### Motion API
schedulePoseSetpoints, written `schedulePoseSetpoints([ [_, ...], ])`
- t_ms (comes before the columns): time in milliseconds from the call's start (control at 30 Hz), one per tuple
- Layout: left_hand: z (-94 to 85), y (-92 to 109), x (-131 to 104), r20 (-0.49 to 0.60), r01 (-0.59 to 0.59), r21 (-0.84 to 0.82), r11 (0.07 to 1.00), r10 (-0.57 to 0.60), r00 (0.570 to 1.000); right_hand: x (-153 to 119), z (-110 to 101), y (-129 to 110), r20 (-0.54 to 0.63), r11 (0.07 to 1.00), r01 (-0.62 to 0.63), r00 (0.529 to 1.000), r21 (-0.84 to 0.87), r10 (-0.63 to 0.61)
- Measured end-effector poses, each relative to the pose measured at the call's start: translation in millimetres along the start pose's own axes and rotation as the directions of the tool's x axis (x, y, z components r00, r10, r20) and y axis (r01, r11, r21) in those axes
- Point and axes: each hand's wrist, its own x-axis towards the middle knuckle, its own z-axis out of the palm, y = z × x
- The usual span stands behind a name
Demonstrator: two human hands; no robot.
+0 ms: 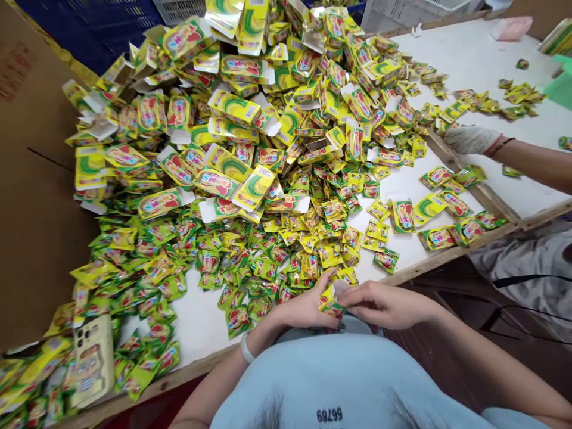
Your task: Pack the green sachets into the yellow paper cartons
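Note:
Close to my body, at the table's front edge, my left hand is wrapped round a small yellow and green candy box. My right hand has its fingers closed at the white open flap of the same box. What lies inside the box is hidden. Just beyond my hands spreads a heap of small wrapped candies in green and yellow packets. Behind them rises a large pile of printed candy boxes, many with white end flaps standing out.
At the right, a co-worker's gloved hand rests by a wooden divider. A phone lies at the left front among packets. A cardboard carton stands along the left side. Blue crates stand behind the pile.

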Motion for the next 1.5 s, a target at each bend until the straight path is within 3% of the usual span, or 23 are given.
schedulePoseSetpoints([
  [67, 3.1, 3.2, 3.3, 0.001, 0.014, 0.019, 1.000, -0.014, 1.000, -7.8, 4.8, 5.3, -0.055, 0.999, -0.018, 0.998, 0.049, 0.020],
  [133, 7.2, 9.0, 8.8, -0.018, 0.006, -0.014, 1.000, -0.006, 1.000, -14.0, 12.3, 11.2, -0.212, 0.997, -0.029, 0.976, 0.075, 0.044],
  [267, 19.4, 23.5, 25.0, -0.110, -0.095, -0.058, 0.994, 0.088, 0.990, -22.5, 22.7, 18.4, -0.507, 0.997, -0.042, 0.859, 0.071, 0.072],
  [367, 26.1, 28.6, 34.5, -0.102, -0.194, -0.046, 0.980, 0.189, 0.977, -42.0, 3.4, 22.7, -0.613, 0.993, -0.111, 0.783, 0.026, 0.104],
  [433, 24.9, 28.6, 35.9, -0.160, -0.287, 0.118, 0.951, 0.304, 0.939, -67.1, -25.5, 28.0, -0.739, 0.972, -0.230, 0.662, -0.045, 0.122],
  [467, 22.5, 28.4, 35.6, -0.202, -0.315, 0.237, 0.919, 0.364, 0.909, -81.4, -41.7, 31.8, -0.823, 0.939, -0.332, 0.555, -0.090, 0.117],
  [500, 19.1, 28.5, 35.3, -0.238, -0.318, 0.356, 0.879, 0.415, 0.878, -94.8, -56.8, 36.3, -0.911, 0.873, -0.469, 0.406, -0.135, 0.077],
  [533, 15.3, 29.2, 36.0, -0.259, -0.304, 0.461, 0.834, 0.454, 0.852, -105.7, -68.8, 41.8, -0.959, 0.757, -0.636, 0.280, -0.154, 0.039],
  [567, 11.7, 30.6, 38.6, -0.257, -0.290, 0.549, 0.784, 0.489, 0.834, -112.7, -76.6, 48.2, -0.981, 0.634, -0.759, 0.195, -0.146, 0.006],
  [600, 8.7, 32.7, 43.8, -0.226, -0.285, 0.627, 0.725, 0.519, 0.824, -115.1, -79.2, 55.8, -0.986, 0.530, -0.837, 0.165, -0.140, 0.000],
  [633, 6.6, 35.4, 52.2, -0.173, -0.285, 0.700, 0.655, 0.543, 0.822, -112.8, -76.8, 64.3, -0.981, 0.462, -0.874, 0.190, -0.154, 0.033],
  [667, 5.6, 38.4, 63.7, -0.108, -0.287, 0.768, 0.572, 0.558, 0.823, -106.7, -69.9, 73.6, -0.963, 0.440, -0.878, 0.253, -0.189, 0.091],
  [733, 6.0, 43.9, 94.3, 0.013, -0.280, 0.874, 0.396, 0.557, 0.830, -88.3, -47.9, 92.1, -0.892, 0.474, -0.839, 0.402, -0.267, 0.208],
  [767, 6.7, 45.9, 111.1, 0.042, -0.258, 0.909, 0.327, 0.544, 0.838, -79.1, -35.8, 100.2, -0.866, 0.495, -0.821, 0.442, -0.284, 0.235],
  [833, 7.2, 47.9, 140.8, 0.048, -0.208, 0.944, 0.257, 0.516, 0.855, -66.7, -16.1, 110.9, -0.859, 0.562, -0.784, 0.456, -0.264, 0.232],
  [900, 4.8, 48.4, 157.2, 0.037, -0.181, 0.953, 0.241, 0.500, 0.865, -64.7, -6.1, 112.3, -0.872, 0.702, -0.693, 0.436, -0.166, 0.224],
  [1000, -4.4, 51.9, 148.9, -0.024, -0.162, 0.930, 0.329, 0.496, 0.868, -72.7, -6.6, 95.9, -0.855, 0.910, -0.399, 0.429, 0.110, 0.292],
  [1067, -11.6, 58.6, 126.6, -0.090, -0.177, 0.854, 0.489, 0.474, 0.876, -74.6, -13.1, 76.1, -0.802, 0.938, -0.207, 0.486, 0.280, 0.347],
  [1133, -17.0, 68.0, 99.0, -0.096, -0.233, 0.723, 0.651, 0.429, 0.898, -67.7, -21.8, 54.9, -0.741, 0.930, -0.105, 0.576, 0.351, 0.345],
  [1200, -19.5, 77.6, 72.1, -0.038, -0.279, 0.596, 0.753, 0.374, 0.927, -52.3, -30.3, 37.6, -0.698, 0.942, -0.067, 0.654, 0.330, 0.291],
  [1333, -20.3, 85.4, 32.6, -0.007, -0.260, 0.451, 0.854, 0.295, 0.955, -13.9, -37.5, 23.6, -0.652, 0.984, -0.042, 0.744, 0.174, 0.147],
  [1433, -22.0, 79.9, 17.7, -0.077, -0.229, 0.513, 0.827, 0.310, 0.948, 4.6, -33.2, 26.7, -0.631, 0.997, -0.061, 0.772, 0.046, 0.076],
  [1500, -23.1, 73.3, 13.2, -0.129, -0.204, 0.558, 0.804, 0.327, 0.936, 9.8, -29.2, 30.1, -0.664, 0.994, -0.102, 0.745, -0.033, 0.054],
])
